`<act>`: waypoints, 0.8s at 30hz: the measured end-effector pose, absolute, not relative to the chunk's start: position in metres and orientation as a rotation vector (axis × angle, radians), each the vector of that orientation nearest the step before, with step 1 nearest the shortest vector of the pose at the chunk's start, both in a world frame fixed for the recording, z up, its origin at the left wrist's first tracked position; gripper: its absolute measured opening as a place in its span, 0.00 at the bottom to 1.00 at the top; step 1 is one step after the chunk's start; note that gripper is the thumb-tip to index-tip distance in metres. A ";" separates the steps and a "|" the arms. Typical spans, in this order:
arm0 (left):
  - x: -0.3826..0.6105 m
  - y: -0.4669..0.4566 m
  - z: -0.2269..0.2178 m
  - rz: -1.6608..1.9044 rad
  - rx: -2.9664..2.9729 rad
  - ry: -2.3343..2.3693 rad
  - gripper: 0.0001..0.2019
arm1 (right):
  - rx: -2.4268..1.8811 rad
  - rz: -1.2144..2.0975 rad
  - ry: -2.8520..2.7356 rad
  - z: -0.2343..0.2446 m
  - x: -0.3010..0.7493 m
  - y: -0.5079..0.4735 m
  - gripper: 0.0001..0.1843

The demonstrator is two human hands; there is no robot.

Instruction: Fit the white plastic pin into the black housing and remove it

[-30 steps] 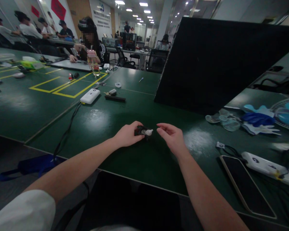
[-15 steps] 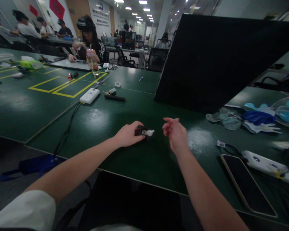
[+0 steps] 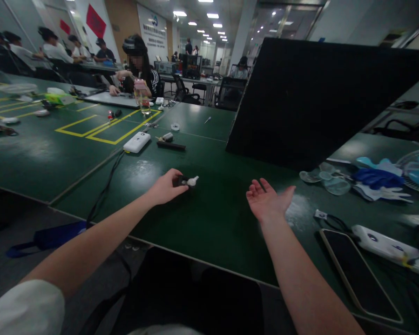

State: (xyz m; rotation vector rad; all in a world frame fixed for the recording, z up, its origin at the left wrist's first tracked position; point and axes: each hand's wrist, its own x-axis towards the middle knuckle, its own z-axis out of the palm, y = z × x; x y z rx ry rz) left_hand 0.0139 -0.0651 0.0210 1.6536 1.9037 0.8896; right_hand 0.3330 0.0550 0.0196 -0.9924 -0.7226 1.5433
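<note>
My left hand (image 3: 165, 187) is closed on a small black part with a white tip (image 3: 188, 181), holding it on the dark green table (image 3: 202, 218). My right hand (image 3: 267, 201) hovers palm-up and open, fingers spread, well to the right of the part with nothing in it. A patch of white powdery residue (image 3: 295, 207) lies on the table just beyond the right hand.
A large black panel (image 3: 310, 102) stands at the back right. A phone (image 3: 358, 274) and white power bank (image 3: 387, 244) lie at right, blue gloves (image 3: 373, 179) and clear lids (image 3: 319, 177) behind. Another white power bank (image 3: 137, 141) and black bar (image 3: 171, 145) lie ahead left. Seated people work at far tables.
My right hand drew away from the part to the right and turned palm-up, opening. My left hand with the part shifted slightly left and away.
</note>
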 end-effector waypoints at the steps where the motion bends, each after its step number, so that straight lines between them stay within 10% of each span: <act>1: -0.001 -0.069 0.021 0.911 1.612 1.966 0.26 | -0.984 1.533 -0.751 0.019 0.333 0.055 0.46; 13: -0.095 -0.110 0.051 0.318 2.243 2.534 0.18 | -0.947 1.573 -0.620 0.028 0.324 0.044 0.40; 24: -0.121 -0.053 0.009 1.405 1.163 2.440 0.24 | -0.968 1.515 -0.772 0.028 0.322 0.042 0.40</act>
